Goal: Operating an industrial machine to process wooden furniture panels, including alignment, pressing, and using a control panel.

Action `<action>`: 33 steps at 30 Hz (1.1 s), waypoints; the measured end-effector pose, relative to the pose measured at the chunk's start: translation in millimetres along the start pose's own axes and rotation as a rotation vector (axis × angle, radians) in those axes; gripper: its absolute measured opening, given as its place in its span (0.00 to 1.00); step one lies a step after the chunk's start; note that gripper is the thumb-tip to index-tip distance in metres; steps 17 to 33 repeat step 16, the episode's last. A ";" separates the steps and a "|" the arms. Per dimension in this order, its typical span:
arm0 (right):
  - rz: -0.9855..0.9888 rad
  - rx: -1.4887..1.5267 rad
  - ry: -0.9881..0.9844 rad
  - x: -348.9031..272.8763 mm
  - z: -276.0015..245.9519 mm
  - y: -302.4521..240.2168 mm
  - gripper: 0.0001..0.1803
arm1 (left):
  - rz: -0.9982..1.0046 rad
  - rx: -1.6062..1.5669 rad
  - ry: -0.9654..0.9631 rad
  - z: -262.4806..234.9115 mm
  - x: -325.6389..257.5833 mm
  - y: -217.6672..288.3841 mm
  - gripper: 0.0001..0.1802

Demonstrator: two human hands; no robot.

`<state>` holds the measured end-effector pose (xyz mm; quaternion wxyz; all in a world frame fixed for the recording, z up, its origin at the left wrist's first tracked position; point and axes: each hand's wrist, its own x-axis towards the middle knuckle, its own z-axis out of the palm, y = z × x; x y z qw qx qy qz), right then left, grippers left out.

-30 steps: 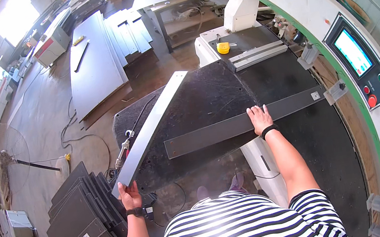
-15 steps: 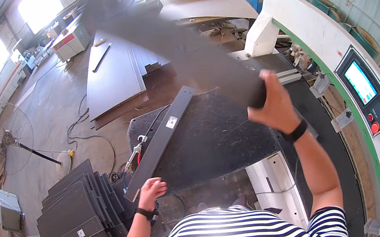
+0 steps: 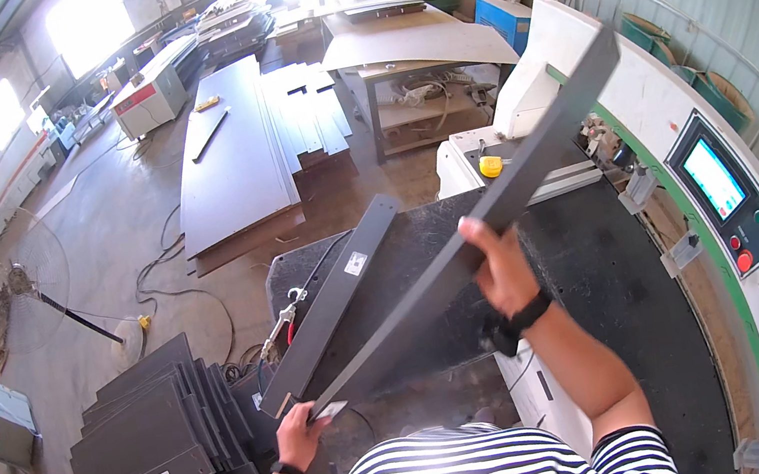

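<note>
A long dark grey panel strip (image 3: 546, 147) slants through the air over the black worktable (image 3: 559, 276), its far end up to the right. My right hand (image 3: 504, 271) is closed round its edge near the middle. At the low near end, my left hand (image 3: 300, 440) grips it, with a pale label close to the fingers. A second dark strip (image 3: 328, 317) with a white label lies on the table's left side. Next to that strip is a silver air-gun-like tool (image 3: 283, 322) with a dark hose and a red part.
On my right stands a white machine frame with a control panel (image 3: 724, 186). A yellow tape measure (image 3: 491, 165) rests at the table's far side. Stacked dark panels (image 3: 137, 447) lean at lower left, near a standing fan (image 3: 27, 284). Large grey sheets (image 3: 229, 162) lie beyond.
The strip has swung from leaning up-left to leaning up-right. My left hand, free before, has taken hold of its near end. My right hand has moved left and lower.
</note>
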<state>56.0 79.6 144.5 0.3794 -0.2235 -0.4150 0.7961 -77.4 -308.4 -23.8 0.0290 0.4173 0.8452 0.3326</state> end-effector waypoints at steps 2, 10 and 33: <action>0.197 0.011 0.118 -24.4 -33.8 39.2 0.39 | -0.168 -0.092 -0.087 -8.1 -27.3 -36.1 0.17; 0.323 -0.009 0.721 -86.8 -181.0 146.8 0.27 | 0.088 0.111 -0.486 -35.5 -4.4 5.9 0.25; 0.185 -0.302 0.960 -108.5 -271.3 139.6 0.23 | 0.521 0.294 -0.749 46.0 39.0 -30.0 0.34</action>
